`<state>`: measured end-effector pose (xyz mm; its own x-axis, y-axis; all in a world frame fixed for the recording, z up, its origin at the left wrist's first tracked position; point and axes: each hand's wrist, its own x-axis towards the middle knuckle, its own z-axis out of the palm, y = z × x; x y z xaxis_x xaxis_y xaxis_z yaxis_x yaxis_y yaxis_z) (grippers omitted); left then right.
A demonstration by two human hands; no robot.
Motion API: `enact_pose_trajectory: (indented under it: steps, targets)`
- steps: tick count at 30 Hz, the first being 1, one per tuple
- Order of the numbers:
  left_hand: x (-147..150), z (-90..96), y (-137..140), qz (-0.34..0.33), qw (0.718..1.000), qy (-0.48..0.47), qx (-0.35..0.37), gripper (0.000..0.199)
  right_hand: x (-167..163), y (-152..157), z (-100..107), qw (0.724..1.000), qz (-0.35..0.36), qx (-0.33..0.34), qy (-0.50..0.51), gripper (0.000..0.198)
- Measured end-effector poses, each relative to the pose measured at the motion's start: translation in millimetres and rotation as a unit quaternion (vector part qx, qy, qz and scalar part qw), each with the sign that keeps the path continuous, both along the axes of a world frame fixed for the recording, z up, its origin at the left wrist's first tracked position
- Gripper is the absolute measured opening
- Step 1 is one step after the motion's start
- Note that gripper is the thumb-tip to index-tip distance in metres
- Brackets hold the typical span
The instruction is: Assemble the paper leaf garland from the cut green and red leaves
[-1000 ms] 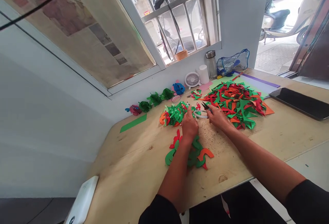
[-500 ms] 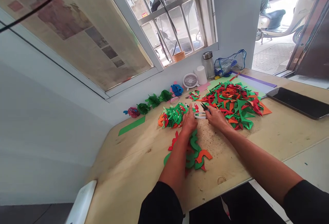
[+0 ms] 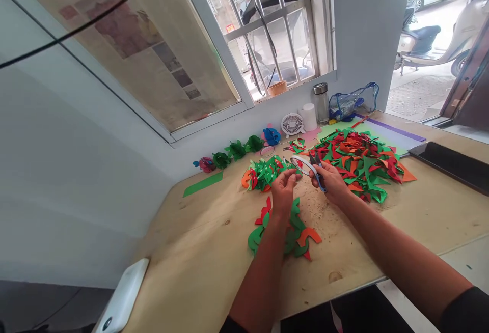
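My right hand [image 3: 329,183] is closed around a pair of scissors [image 3: 316,160] with dark blades and a grey-blue handle. A white tape roll [image 3: 301,162] shows as a ring at that hand's fingertips and appears to be held there too. Just left of the roll, my left hand [image 3: 284,185] has its fingers pinched together; what they hold is too small to make out. Behind it lies a pile of green and red cut pieces with white dots [image 3: 267,172]. Under my left forearm spread curved paper cutouts [image 3: 296,231] in green, red and orange, partly hidden.
A large heap of paper scraps [image 3: 367,162] lies to the right, beside a dark phone or tablet [image 3: 451,165]. Along the wall stand paper flowers [image 3: 236,149], a small fan [image 3: 292,125], a glass bottle [image 3: 321,104] and a clear pouch [image 3: 353,103]. A green strip [image 3: 202,184] lies left.
My hands have lifted slightly off the dotted pile. The scissors have turned more upright, and the tape roll is tilted up into view. The camera view has shifted left.
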<state>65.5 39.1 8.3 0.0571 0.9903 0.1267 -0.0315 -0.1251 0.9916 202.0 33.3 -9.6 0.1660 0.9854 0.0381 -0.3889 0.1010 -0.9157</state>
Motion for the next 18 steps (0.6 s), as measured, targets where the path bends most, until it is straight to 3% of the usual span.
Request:
enact_pose_trajectory:
  steps: [5,8,13,18]
  targets:
    - [-6,14.1,-19,-0.048,0.967,-0.217,-0.123,0.033,-12,-7,2,0.999,0.008,0.029,-0.014,0.032]
    - [-10,19.0,-21,-0.072,0.948,-0.267,-0.157,0.035,-17,-10,2,0.995,0.000,0.060,-0.081,0.029]
    - [-12,10.7,-21,-0.086,0.963,-0.236,-0.096,0.037,-21,-11,-2,0.982,-0.002,0.078,-0.173,0.029]
    - [-11,6.0,-23,-0.070,0.984,-0.165,-0.011,0.028,-20,-13,3,0.984,0.000,0.072,-0.166,0.026]
